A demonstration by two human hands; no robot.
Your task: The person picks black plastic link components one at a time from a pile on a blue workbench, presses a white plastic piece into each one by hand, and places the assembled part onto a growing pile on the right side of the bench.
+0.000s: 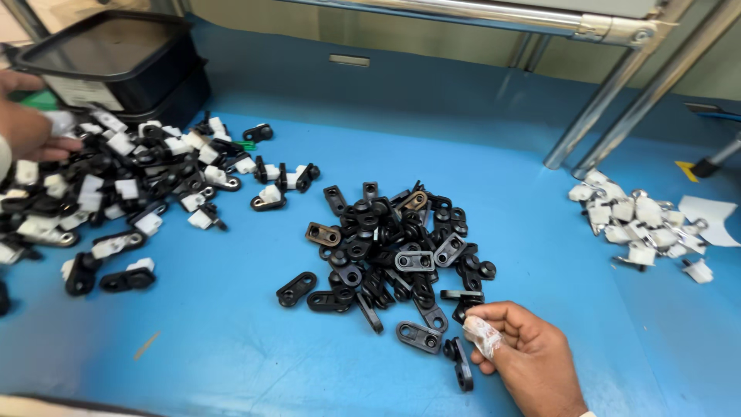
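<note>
A: What does the right hand (532, 351) hold?
B: Its grip is clenched on a small white clip (484, 337), near the front edge of the blue surface (231, 340), touching the pile of black brackets (394, 247).
A: And the left hand (27, 123)?
B: At the left edge, over the mixed black-and-white parts (116, 193) beside a black bin (116, 62); its grip cannot be told. A heap of white clips (641, 224) lies toward the right edge.

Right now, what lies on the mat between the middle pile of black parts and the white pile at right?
Head view: between the black pile and the white pile only bare blue mat shows.
</note>
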